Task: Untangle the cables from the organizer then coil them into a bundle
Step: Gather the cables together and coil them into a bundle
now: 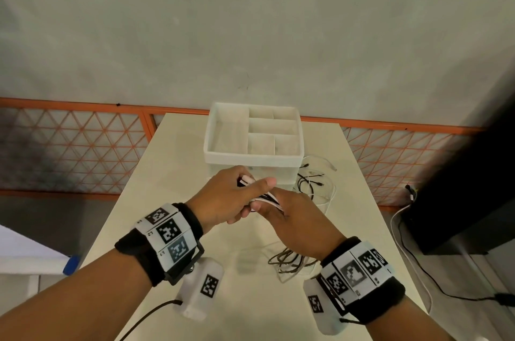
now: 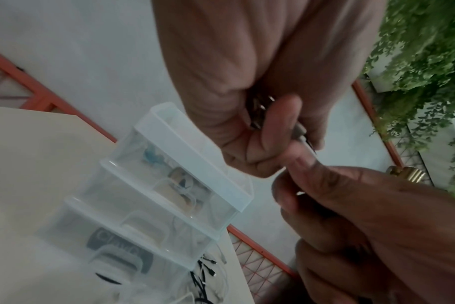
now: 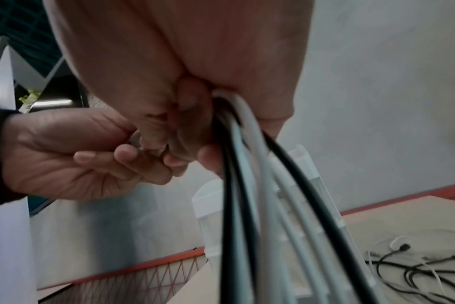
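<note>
Both hands are up off the surface (image 1: 178,151) and meeting in the middle, just in front of the organizer (image 1: 252,142). The left hand (image 1: 223,198) comes in from the lower left with the forearm angled toward the centre, thumb stretched out on top, fingers curled around the ends of a bunch of black and white cables (image 1: 267,198). A few white plug ends poke out past its knuckles. The right hand (image 1: 295,218) sits right against it, back of the hand facing up, fingers wrapped round the same cables. In the right wrist view the strands (image 3: 249,185) spill out of that closed fist and hang down in front of the organizer, and the left hand's fingertips (image 3: 127,153) are pinching right at the right hand's knuckles. So both are clamped on the bunch, touching each other.

More loose cables (image 1: 312,181) lie tangled on the surface just right of the organizer, and another looped heap (image 1: 289,260) sits on the surface under the right wrist. The organizer is a translucent white box with open top compartments and drawers (image 2: 148,207) below that have stuff in them, too blurry to make out.
</note>
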The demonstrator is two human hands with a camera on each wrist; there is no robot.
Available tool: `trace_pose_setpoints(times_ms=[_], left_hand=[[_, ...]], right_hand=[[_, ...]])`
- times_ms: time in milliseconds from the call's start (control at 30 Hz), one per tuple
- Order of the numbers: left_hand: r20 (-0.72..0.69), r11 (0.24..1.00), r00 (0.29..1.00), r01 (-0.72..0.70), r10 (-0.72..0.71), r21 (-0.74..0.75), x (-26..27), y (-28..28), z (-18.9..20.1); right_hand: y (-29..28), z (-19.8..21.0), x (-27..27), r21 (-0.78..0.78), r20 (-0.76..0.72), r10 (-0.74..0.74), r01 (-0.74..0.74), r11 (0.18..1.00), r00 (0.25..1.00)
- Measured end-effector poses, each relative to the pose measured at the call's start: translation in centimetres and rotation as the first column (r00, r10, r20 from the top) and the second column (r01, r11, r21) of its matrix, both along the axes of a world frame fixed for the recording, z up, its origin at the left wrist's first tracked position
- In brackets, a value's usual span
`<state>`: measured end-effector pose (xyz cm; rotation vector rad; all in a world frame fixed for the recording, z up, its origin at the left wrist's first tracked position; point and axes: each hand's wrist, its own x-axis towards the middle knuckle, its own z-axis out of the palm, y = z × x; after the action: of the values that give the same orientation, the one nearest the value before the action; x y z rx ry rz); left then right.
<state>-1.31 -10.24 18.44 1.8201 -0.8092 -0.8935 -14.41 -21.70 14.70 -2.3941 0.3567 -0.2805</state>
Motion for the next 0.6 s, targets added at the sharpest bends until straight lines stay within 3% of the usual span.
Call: trace_pose_setpoints(times_ms=[67,133,200,300,333,467,600], left_hand=[[0.130,0.998,0.990,-0.061,0.057,0.029,0.8,0.1,0.1],[0.346,0.985,0.923,-0.160,0.170,-0.057,1.4,0.0,1.1],[0.439,0.984,0.887,-0.080,0.144,-0.161,0.8,-0.4,2.7],[0.443,0.976,0.877,0.219,-0.188,-0.019,-1.5,-1.7,3.0],[0.431,0.969,0.872,0.246,-0.232,0.024,-2.0,-2.0,2.5],[0.379,0.994,0.920,0.109,-0.096,-0.014,-1.6,-2.4,0.9],[0.364,0.995,0.931,0.057,-0.025,-0.076,-0.6,-1.9,-0.1]], right_hand=[[-0.3,0.6,-0.2,-0.001,-0.010,-0.024,0.024,1.000,1.000],[-0.4,1.4,-0.1,-0.006,-0.050,-0.034,0.034,0.999,0.998],[-0.1,1.8,0.2,-0.049,-0.073,0.002,-0.006,0.999,0.997],[1.1,2.6,1.4,-0.056,-0.030,0.047,-0.049,0.997,0.998],[1.3,2.7,1.8,-0.054,-0.020,0.029,-0.030,0.998,0.999],[0.6,3.2,2.1,0.008,0.099,-0.020,0.019,1.000,0.995],[-0.5,3.6,1.1,0.314,0.125,-0.079,0.036,0.949,0.989]])
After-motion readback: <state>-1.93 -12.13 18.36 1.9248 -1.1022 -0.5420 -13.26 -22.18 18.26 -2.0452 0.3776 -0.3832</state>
